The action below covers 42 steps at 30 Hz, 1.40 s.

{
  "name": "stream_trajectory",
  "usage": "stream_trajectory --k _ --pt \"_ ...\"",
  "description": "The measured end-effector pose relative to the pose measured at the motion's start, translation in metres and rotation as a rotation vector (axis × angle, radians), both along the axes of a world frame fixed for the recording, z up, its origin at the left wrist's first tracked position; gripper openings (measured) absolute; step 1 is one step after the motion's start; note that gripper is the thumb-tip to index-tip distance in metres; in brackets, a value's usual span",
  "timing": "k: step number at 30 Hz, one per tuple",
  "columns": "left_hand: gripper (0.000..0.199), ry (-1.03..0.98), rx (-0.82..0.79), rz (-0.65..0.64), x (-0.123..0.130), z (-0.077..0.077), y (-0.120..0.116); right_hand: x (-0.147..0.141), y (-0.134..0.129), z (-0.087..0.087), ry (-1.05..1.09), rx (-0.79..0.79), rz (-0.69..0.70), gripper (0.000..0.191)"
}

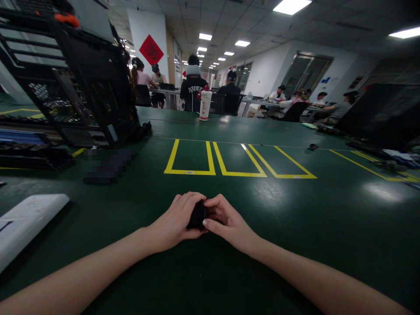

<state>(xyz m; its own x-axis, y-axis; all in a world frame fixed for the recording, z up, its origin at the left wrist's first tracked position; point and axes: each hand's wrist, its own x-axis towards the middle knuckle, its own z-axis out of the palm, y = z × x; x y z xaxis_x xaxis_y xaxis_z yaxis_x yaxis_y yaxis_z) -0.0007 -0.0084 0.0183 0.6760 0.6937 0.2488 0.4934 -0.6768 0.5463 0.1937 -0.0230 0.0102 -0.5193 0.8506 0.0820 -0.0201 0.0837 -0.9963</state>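
Between my two hands, low over the green table (144, 280), is a small black boxy object (197, 216); its exact kind does not show. My left hand (179, 221) wraps over it from the left, thumb below and fingers on top. From the right, my right hand (228, 221) grips its edge with thumb and curled fingers. A thin black rim stands upright where the fingertips meet. Much of the object is hidden by my fingers, and I cannot tell whether it rests on the table.
Yellow tape outlines (189, 172) mark the table ahead. A black computer case (95, 83) stands at the left, with a white device (29, 223) nearer me. A white cup (205, 105) is at the far edge; a dark monitor (377, 113) is right. People sit beyond.
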Motion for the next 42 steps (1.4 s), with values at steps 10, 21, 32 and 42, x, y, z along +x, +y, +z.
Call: stream_trajectory --k 10,21,32,42 --pt "0.057 -0.017 0.013 0.001 0.0018 -0.0008 0.0007 -0.0007 0.0006 -0.0002 -0.034 -0.022 -0.016 0.027" --pt "0.058 -0.009 0.025 -0.008 0.0019 0.0012 0.0005 -0.0022 0.0010 -0.0042 0.034 -0.039 -0.030 0.022" --pt "0.060 -0.004 0.020 -0.004 0.0018 0.0006 -0.0002 0.0002 0.0005 -0.0032 0.029 0.021 0.000 0.024" --pt "0.058 -0.014 -0.003 0.008 0.0009 0.0003 -0.0002 -0.0015 -0.0001 0.0019 -0.066 -0.033 -0.048 0.029"
